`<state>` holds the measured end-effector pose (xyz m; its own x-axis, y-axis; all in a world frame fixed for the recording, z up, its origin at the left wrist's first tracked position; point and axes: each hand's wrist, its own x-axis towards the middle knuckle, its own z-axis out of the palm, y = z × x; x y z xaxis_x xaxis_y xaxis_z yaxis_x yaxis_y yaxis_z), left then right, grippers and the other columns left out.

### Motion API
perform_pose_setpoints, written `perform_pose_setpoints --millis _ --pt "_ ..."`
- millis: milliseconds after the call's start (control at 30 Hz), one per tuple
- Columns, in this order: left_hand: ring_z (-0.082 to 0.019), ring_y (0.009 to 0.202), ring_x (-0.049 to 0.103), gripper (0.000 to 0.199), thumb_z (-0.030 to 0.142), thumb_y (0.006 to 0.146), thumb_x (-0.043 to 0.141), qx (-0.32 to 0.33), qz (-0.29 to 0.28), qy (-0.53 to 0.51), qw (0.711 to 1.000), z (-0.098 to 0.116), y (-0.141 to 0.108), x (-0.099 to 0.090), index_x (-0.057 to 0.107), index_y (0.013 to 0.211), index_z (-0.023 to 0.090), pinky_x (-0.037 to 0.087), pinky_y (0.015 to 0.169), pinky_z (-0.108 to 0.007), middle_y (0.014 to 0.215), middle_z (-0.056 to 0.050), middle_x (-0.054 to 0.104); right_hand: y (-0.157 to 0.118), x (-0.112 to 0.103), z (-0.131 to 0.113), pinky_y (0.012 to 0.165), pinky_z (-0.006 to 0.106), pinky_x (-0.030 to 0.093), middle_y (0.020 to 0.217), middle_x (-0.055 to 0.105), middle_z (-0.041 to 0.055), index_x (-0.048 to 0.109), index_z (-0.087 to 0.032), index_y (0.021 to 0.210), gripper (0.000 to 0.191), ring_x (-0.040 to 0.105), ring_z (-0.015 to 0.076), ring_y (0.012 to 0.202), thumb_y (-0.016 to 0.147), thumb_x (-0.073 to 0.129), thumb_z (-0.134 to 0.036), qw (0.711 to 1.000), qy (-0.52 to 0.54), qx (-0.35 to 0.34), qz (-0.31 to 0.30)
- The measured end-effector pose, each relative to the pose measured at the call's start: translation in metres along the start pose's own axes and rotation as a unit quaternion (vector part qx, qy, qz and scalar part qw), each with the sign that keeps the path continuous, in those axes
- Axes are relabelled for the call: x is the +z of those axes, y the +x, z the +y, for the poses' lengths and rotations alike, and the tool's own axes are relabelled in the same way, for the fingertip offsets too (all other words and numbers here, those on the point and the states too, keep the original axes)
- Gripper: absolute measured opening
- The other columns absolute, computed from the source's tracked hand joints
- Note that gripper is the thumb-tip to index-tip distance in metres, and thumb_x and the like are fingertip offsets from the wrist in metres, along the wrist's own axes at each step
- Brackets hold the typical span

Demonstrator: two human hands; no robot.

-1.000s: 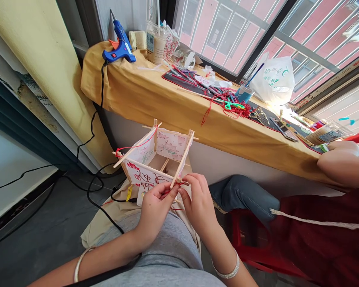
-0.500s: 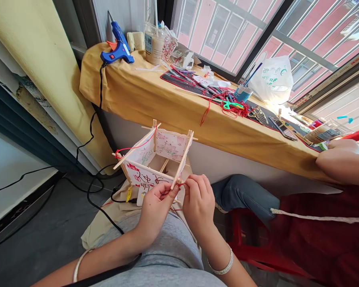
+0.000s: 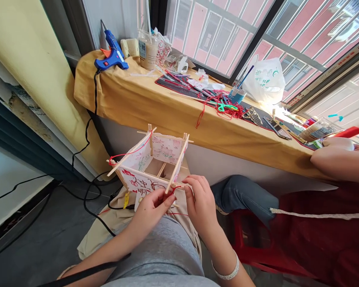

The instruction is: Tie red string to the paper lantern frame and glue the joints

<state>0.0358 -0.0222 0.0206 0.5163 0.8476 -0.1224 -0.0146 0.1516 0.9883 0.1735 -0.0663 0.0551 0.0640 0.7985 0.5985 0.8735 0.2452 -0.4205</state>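
A box-shaped lantern frame (image 3: 143,184) of thin wooden sticks with painted paper sides rests on my lap, its top uncovered. Red writing marks the near panel. Red string (image 3: 176,187) is wound at its near right corner, where two sticks cross. My left hand (image 3: 154,205) is closed at that corner, thumb and forefinger pinching the string. Just to the right, my right hand (image 3: 201,202) has its thumb and forefinger around the string by the stick end; the exact contact is partly hidden. Another red string (image 3: 131,151) runs along the frame's left top edge.
A cloth-covered ledge (image 3: 137,99) below the window holds a blue glue gun (image 3: 112,54), a drink cup (image 3: 148,50), tangled red string, green scissors (image 3: 225,107) and a phone (image 3: 277,128). Black cables (image 3: 89,195) lie left. Another person's arm (image 3: 341,159) and knee are at right.
My right hand's fingers have loosened a little and shifted at the corner. My left hand has moved slightly down and left with the frame as the view tilted.
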Motion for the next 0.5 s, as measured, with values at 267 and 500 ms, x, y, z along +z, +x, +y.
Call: perform_pose_setpoints --millis 267,500 --pt "-0.024 0.084 0.063 0.021 0.040 0.073 0.063 0.092 -0.005 0.226 0.970 0.012 -0.009 -0.058 0.073 0.085 0.026 0.047 0.075 -0.027 0.088 -0.006 0.072 -0.008 -0.001 0.007 0.065 0.028 0.051 0.084 0.060 0.0075 0.056 -0.017 0.092 0.014 0.057 0.0171 0.078 0.090 0.042 -0.015 0.996 -0.026 -0.035 0.083" --pt "-0.019 0.059 0.060 0.037 0.046 0.083 0.045 0.192 0.117 0.302 0.926 0.086 0.035 -0.116 0.066 0.069 0.019 0.043 0.054 -0.023 0.062 -0.004 0.065 -0.011 0.007 0.042 0.061 0.026 0.053 0.080 0.064 0.0070 0.058 -0.019 0.090 0.010 0.063 0.0176 0.072 0.087 0.049 -0.020 0.980 -0.064 -0.119 0.149"
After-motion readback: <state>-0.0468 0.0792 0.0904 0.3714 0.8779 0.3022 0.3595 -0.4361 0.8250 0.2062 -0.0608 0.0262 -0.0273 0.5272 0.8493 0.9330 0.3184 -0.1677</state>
